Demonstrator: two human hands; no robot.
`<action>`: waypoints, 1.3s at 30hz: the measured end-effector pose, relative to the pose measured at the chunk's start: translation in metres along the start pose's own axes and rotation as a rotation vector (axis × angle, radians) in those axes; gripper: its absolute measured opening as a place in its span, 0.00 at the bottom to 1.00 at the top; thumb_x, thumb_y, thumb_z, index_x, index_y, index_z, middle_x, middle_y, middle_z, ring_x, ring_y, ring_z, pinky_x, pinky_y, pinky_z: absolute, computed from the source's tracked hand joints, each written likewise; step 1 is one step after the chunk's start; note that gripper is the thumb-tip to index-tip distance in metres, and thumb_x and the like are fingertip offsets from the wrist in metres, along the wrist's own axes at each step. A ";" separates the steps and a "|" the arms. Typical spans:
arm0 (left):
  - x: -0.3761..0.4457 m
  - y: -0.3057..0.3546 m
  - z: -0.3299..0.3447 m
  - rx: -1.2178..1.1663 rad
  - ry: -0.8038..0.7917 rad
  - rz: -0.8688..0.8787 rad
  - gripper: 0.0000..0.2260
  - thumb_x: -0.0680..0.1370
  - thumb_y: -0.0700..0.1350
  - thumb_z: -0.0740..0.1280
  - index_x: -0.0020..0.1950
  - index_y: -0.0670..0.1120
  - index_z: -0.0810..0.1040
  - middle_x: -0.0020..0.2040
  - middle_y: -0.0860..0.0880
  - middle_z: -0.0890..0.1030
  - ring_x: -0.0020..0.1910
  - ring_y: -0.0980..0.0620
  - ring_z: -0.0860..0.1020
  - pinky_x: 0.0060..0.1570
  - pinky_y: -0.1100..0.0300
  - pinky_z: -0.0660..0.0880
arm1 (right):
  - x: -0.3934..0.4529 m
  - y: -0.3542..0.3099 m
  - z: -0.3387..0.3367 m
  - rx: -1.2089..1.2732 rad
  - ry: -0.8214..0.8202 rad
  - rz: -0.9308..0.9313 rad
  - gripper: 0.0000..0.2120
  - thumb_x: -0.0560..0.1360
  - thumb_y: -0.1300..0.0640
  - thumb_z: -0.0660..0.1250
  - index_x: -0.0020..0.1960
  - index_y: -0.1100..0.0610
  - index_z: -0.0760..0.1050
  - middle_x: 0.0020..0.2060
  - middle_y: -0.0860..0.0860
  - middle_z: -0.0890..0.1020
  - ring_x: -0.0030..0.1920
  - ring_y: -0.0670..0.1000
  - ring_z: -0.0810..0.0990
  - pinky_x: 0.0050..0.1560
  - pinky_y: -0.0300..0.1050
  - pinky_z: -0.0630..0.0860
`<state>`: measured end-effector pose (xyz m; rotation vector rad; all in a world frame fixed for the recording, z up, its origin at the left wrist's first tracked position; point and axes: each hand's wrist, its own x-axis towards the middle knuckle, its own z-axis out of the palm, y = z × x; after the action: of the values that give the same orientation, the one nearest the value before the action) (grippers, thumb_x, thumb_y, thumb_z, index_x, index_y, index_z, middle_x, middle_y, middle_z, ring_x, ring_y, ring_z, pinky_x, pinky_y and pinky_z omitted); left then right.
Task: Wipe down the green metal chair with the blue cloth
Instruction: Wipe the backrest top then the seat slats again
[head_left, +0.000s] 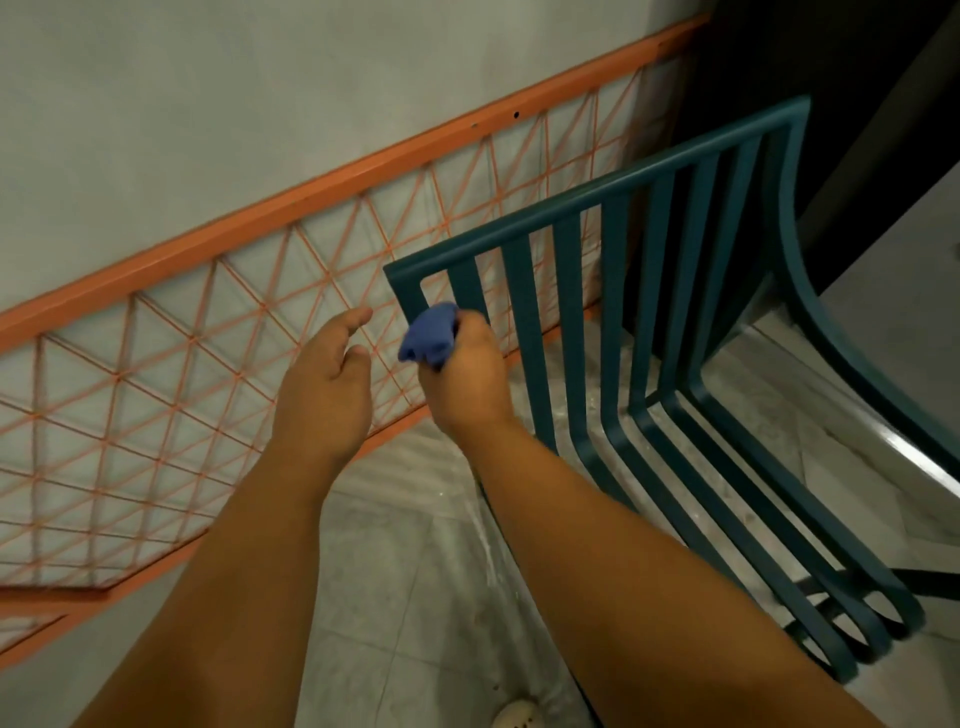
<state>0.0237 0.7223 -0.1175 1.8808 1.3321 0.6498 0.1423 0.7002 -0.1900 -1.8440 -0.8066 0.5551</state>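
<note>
Green slatted metal makes up the chair (649, 332), which stands on the right with its backrest toward an orange lattice railing (208, 364). The right hand (467, 379) bunches the blue cloth (428, 335) in curled fingers against the near end of the backrest, at the first slat by the corner. The left hand (324, 384) hovers beside it with relaxed, loosely spread fingers, touching nothing. Judging by where the cloth sits, wiping looks to be at the backrest's edge, with the remaining slats, seat and legs probably still to do; nothing shows which parts are clean. Below lies pale marbled floor tile (415, 571), and behind the railing a grey wall (208, 104).
</note>
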 end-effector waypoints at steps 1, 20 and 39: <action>0.000 0.000 0.001 -0.011 0.001 -0.002 0.18 0.81 0.42 0.56 0.69 0.56 0.70 0.63 0.56 0.74 0.57 0.65 0.71 0.57 0.62 0.67 | 0.010 -0.014 0.002 0.033 0.005 0.015 0.18 0.73 0.58 0.69 0.60 0.60 0.70 0.53 0.56 0.78 0.52 0.55 0.78 0.52 0.55 0.78; -0.037 -0.001 0.060 0.095 -0.365 0.071 0.18 0.82 0.39 0.54 0.69 0.53 0.71 0.68 0.53 0.72 0.66 0.57 0.68 0.61 0.64 0.63 | -0.032 0.057 -0.009 -0.495 -0.481 0.361 0.20 0.76 0.56 0.64 0.66 0.55 0.62 0.56 0.55 0.74 0.58 0.58 0.76 0.57 0.52 0.74; -0.045 -0.051 0.102 0.895 -0.508 0.285 0.31 0.80 0.38 0.56 0.79 0.51 0.46 0.78 0.52 0.39 0.76 0.48 0.37 0.73 0.45 0.41 | -0.132 0.116 -0.042 -0.662 -0.505 0.533 0.23 0.78 0.53 0.63 0.70 0.55 0.59 0.57 0.56 0.75 0.55 0.57 0.76 0.57 0.52 0.76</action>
<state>0.0559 0.6624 -0.2196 2.7206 1.0865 -0.3886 0.1145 0.5457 -0.2783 -2.6068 -0.8885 1.2405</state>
